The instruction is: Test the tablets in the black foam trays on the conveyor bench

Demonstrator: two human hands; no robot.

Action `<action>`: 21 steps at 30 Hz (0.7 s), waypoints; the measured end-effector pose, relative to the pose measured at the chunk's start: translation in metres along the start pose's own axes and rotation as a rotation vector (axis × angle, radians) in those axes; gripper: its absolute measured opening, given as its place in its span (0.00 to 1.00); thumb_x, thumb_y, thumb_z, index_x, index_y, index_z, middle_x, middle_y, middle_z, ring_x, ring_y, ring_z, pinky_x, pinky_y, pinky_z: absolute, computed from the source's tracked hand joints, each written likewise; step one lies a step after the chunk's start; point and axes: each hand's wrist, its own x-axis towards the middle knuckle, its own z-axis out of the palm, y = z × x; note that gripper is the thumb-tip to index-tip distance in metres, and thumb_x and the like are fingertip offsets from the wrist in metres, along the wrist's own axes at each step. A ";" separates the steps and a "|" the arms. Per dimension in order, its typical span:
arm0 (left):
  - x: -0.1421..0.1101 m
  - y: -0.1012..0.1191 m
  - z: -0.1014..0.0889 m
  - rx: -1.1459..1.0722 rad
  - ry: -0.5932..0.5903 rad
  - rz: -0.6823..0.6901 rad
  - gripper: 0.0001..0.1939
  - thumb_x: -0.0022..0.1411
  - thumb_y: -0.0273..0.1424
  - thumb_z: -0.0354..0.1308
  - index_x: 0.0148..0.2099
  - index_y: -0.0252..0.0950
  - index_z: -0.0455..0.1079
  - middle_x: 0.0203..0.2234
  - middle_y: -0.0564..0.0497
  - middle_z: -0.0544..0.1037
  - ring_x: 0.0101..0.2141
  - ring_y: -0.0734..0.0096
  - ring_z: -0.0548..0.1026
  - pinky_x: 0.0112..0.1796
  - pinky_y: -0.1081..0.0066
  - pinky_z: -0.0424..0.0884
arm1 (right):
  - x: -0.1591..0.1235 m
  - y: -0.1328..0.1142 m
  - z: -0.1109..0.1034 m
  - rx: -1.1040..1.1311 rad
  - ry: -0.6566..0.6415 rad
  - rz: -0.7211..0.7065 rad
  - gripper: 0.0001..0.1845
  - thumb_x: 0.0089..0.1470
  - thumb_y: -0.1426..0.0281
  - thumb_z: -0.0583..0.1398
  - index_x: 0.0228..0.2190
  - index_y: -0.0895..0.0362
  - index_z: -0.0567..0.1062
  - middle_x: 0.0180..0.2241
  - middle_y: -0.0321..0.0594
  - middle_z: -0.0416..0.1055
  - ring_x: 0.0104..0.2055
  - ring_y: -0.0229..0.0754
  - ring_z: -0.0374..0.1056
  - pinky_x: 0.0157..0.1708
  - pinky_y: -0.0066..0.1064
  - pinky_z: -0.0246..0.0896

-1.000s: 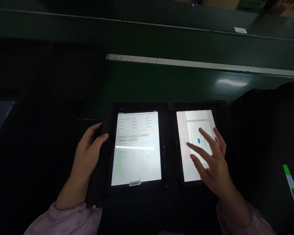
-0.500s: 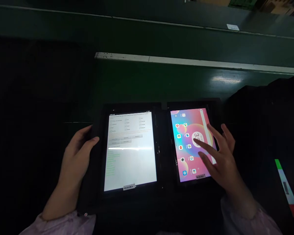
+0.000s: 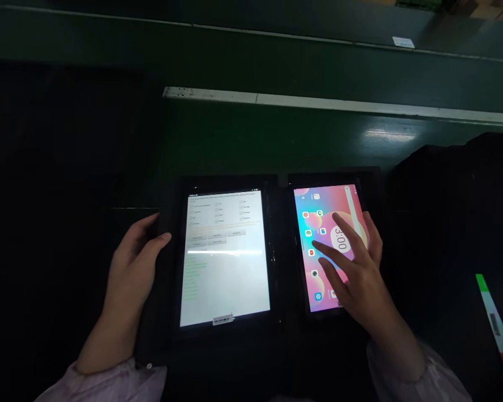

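Observation:
Two lit tablets lie side by side in a black tray. The left tablet shows a white page with tick boxes, grey buttons and green text; a barcode label sits at its lower edge. On the right tablet is a colourful home screen, turned sideways, with app icons and a clock. My left hand grips the tray's left side, thumb on top and its other fingers partly hidden. Over the right tablet, my right hand has its fingers spread, the fingertips near the icons. Whether they touch the glass I cannot tell.
A green surface with a pale metal strip runs behind the tray. Dark bulky shapes stand at the right, one with a green, white and red label. A small white label is on the far ledge.
My right hand has moved left across the right tablet, from the clock towards the app icons. The left hand keeps its place on the tray. The view has shifted slightly.

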 end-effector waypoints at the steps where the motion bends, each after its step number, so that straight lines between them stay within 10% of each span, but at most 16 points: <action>1: 0.000 0.000 0.000 -0.005 -0.004 -0.002 0.29 0.47 0.40 0.66 0.54 0.44 0.80 0.47 0.49 0.83 0.53 0.44 0.80 0.63 0.41 0.70 | 0.000 0.000 0.000 0.002 -0.001 -0.005 0.13 0.71 0.68 0.58 0.52 0.50 0.79 0.70 0.43 0.61 0.80 0.64 0.33 0.69 0.69 0.56; 21: -0.002 0.004 0.002 0.023 -0.002 -0.001 0.28 0.48 0.40 0.65 0.54 0.44 0.79 0.48 0.48 0.83 0.52 0.44 0.79 0.62 0.40 0.70 | -0.003 -0.006 0.004 -0.031 -0.089 -0.095 0.15 0.71 0.64 0.58 0.55 0.48 0.78 0.73 0.42 0.57 0.80 0.65 0.29 0.67 0.72 0.58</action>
